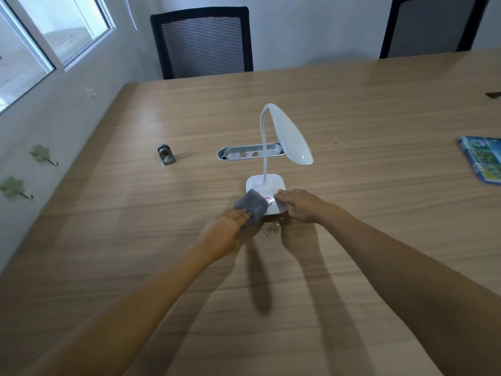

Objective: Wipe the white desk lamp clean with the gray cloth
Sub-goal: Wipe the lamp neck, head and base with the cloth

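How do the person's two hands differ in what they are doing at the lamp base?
The left hand presses the gray cloth onto the lamp base; the right hand holds no cloth. The left hand works the base's left side; the right hand steadies its right edge. Both touch the base.

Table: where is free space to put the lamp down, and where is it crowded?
Bare wood lies between the small metal cylinder and the table's left edge, also between the white desk lamp and the notebook on the right. Crowded: the near side of the lamp base, where the left hand presses the gray cloth, the right hand holds the base, and crumbs lie.
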A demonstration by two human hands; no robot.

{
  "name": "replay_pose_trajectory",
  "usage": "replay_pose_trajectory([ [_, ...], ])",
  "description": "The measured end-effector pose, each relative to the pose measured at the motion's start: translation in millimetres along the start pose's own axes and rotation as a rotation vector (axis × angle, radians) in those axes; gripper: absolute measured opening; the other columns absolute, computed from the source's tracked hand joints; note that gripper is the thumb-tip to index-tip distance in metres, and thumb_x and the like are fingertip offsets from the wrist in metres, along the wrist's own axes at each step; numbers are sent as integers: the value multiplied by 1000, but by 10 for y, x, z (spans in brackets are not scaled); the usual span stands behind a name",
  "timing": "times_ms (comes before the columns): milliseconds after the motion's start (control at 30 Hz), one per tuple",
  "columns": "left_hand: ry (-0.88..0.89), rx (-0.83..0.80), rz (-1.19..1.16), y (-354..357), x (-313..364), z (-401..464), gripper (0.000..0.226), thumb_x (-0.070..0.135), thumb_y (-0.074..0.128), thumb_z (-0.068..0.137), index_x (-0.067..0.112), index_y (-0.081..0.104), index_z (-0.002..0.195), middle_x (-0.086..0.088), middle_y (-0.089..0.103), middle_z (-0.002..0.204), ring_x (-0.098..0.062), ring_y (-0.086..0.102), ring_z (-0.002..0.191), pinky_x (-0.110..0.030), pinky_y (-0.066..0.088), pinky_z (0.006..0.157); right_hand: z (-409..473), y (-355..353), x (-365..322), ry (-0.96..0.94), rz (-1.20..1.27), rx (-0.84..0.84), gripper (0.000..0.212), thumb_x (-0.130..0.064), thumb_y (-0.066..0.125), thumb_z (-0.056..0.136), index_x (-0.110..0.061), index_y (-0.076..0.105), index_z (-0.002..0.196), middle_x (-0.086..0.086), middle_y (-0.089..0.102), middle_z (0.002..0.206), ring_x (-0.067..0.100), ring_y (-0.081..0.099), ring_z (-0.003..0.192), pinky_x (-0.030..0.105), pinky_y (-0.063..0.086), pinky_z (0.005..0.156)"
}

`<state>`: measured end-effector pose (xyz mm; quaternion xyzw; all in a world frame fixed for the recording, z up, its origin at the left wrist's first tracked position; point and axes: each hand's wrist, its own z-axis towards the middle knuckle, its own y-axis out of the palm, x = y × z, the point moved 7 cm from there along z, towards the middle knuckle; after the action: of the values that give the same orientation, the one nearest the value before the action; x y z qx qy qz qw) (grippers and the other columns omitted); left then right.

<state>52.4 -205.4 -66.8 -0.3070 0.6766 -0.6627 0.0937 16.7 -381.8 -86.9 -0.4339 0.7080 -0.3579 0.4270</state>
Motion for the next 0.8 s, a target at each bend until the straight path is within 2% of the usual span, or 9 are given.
replay_pose_trajectory([
  [133, -66, 278, -65, -253, -99, -127, 58, -6, 44, 79, 3, 48, 137, -17, 50, 142, -34, 49, 129, -45, 48, 102, -5, -4, 2, 0, 12, 9, 54, -14, 31, 91, -23, 28, 144, -1, 21, 158, 29, 25, 141, 47, 26, 116],
  [200, -107, 360, -88, -340, -157, -13, 57, -8, 42, 75, -4, 52, 131, -24, 55, 134, -43, 54, 120, -49, 51, 97, 8, 2, 5, 0, 8, 8, 53, -15, 31, 91, -24, 28, 143, -1, 22, 158, 30, 28, 140, 47, 29, 114],
  [300, -129, 284, -55, -288, -112, 234, 57, -8, 45, 81, -2, 44, 138, -21, 48, 143, -40, 46, 129, -47, 43, 106, 29, 19, 14, -5, 3, 5, 53, -15, 32, 91, -24, 28, 143, 0, 22, 158, 30, 29, 139, 48, 31, 113],
  [400, -123, 137, 82, -136, 11, 387, 57, 5, 44, 91, 8, 32, 146, -9, 35, 154, -29, 30, 142, -38, 29, 117, 39, 24, 19, 0, 5, 3, 52, -18, 31, 92, -25, 28, 143, 0, 22, 158, 31, 29, 139, 48, 29, 114],
  [567, 11, 1, 309, -23, 139, 259, 54, 7, 40, 93, 10, 32, 146, -7, 33, 155, -26, 29, 143, -41, 30, 116, 30, 4, 11, -12, 14, 11, 51, -17, 32, 91, -24, 31, 142, -1, 24, 157, 31, 30, 137, 49, 31, 113],
  [633, 120, 34, 319, -68, 165, 154, 54, -2, 48, 84, 5, 47, 137, -13, 50, 144, -32, 45, 133, -43, 43, 108, 8, -6, -2, -11, 28, 16, 51, -15, 33, 90, -23, 33, 141, -1, 26, 156, 32, 32, 136, 49, 32, 112],
  [700, 156, 126, 350, -169, 129, 124, 50, -7, 51, 69, 1, 66, 116, -18, 69, 119, -36, 67, 106, -42, 58, 85, -27, -13, -12, -14, 56, 28, 50, -14, 33, 89, -22, 36, 139, 0, 30, 155, 33, 35, 133, 50, 34, 110],
  [733, 141, 164, 365, -236, 95, 124, 50, -5, 45, 66, -1, 70, 108, -18, 73, 108, -36, 72, 93, -41, 60, 76, -52, -27, -25, -26, 76, 55, 49, -14, 32, 89, -21, 41, 136, 1, 35, 153, 34, 38, 131, 51, 37, 108],
  [800, 122, 233, 337, -359, 95, 128, 53, -3, 36, 64, -4, 72, 103, -19, 75, 102, -35, 73, 86, -40, 61, 69, -122, -71, -14, -29, 127, 143, 46, -18, 32, 88, -20, 49, 130, 5, 40, 149, 34, 41, 130, 50, 39, 106],
])
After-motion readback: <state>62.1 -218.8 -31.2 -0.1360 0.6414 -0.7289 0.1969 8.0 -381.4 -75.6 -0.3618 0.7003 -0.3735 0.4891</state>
